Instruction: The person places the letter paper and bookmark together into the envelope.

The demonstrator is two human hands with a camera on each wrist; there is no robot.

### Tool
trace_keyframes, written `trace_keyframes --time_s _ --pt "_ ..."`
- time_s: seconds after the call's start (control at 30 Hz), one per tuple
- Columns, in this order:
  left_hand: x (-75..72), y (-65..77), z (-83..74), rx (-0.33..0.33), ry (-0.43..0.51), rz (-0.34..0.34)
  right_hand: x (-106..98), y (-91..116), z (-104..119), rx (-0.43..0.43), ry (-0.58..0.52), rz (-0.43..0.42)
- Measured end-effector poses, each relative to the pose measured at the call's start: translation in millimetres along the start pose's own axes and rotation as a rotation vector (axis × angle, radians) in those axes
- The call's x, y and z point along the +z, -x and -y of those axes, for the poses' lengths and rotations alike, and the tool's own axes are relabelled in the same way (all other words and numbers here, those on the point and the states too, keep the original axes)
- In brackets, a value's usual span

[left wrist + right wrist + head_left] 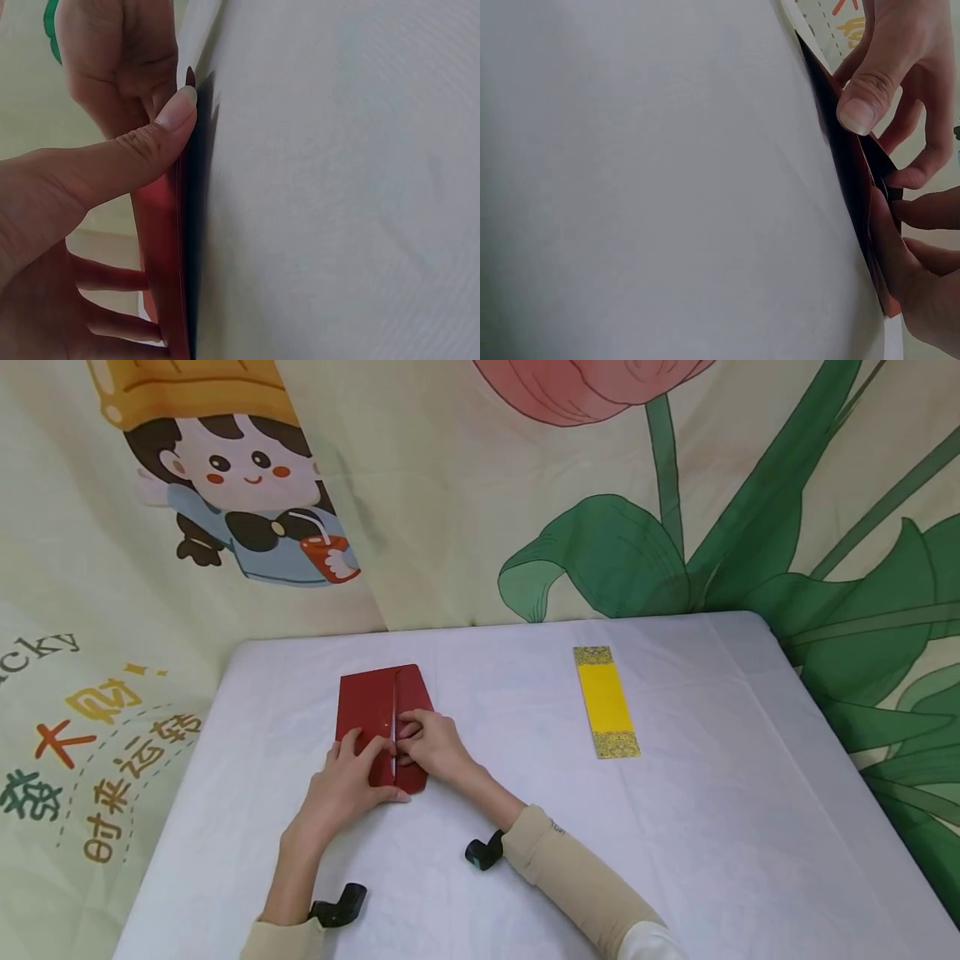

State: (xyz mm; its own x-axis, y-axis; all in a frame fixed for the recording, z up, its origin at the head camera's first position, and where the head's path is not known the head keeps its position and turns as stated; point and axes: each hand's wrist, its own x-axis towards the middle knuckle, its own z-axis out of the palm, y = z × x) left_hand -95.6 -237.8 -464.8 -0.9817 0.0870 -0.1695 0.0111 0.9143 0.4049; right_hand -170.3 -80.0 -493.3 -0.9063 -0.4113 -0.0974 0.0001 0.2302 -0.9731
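Note:
A red paper envelope (363,697) lies on the white-covered table, its pointed flap (412,687) to the right and a pale sliver showing along the opening. My left hand (341,787) grips the envelope's near part, fingers on top and thumb at the near edge. In the left wrist view that thumb (154,139) presses the red edge. With bent fingers, my right hand (435,745) pinches the paper at the opening beside the left fingertips. The right wrist view shows fingers of both hands around the dark, slightly parted envelope edges (840,142); what lies inside is hidden.
A yellow strip (606,702) with speckled gold ends lies to the right on the white tablecloth (712,827). Black wrist devices (341,906) sit by both forearms. Behind the table's far edge hangs a printed curtain (427,510).

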Motion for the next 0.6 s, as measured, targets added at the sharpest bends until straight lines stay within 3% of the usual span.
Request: trace_keyframes --time_s 0.33,0.6 --pt "0.3 1.3 3.0 0.000 0.004 -0.011 -30 16 -2 -0.011 0.058 0.015" --pt "1.8 -0.8 -0.1 0.008 0.009 -0.018 -65 37 -6 -0.038 0.195 -0.026"
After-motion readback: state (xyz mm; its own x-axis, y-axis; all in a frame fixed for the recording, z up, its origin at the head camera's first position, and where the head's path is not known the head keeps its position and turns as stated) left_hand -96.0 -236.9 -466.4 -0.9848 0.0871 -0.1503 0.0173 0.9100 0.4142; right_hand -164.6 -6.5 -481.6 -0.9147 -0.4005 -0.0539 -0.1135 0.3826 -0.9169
